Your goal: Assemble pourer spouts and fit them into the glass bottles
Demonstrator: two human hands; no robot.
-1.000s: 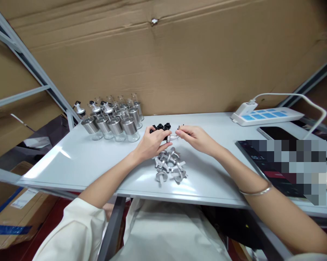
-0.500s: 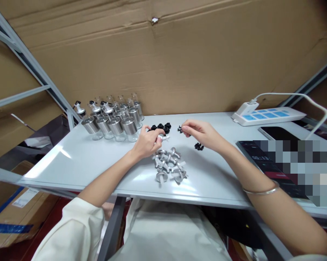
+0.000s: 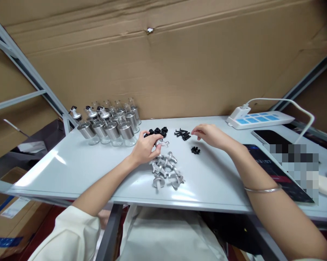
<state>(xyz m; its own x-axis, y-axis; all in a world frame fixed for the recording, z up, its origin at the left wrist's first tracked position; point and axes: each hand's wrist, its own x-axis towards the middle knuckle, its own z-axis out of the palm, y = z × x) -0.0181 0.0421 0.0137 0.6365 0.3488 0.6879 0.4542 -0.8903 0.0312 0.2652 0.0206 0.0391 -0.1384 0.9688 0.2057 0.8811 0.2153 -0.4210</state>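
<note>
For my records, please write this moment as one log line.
left hand: holding silver spout; right hand: beside slim black pieces; on table: loose silver spouts, bottles

Blurred digits on the dark screen of a tablet-like device [image 3: 280, 175] seem to read "3:07", their start unclear. The carton's white label [image 3: 15, 207] and the power strip's blue stickers [image 3: 270, 118] are illegible.

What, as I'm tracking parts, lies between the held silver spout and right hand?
The head view shows slim black pieces between the held spout and right hand.

Left hand [image 3: 147, 148] pinched, right hand [image 3: 208, 135] palm-down
</note>
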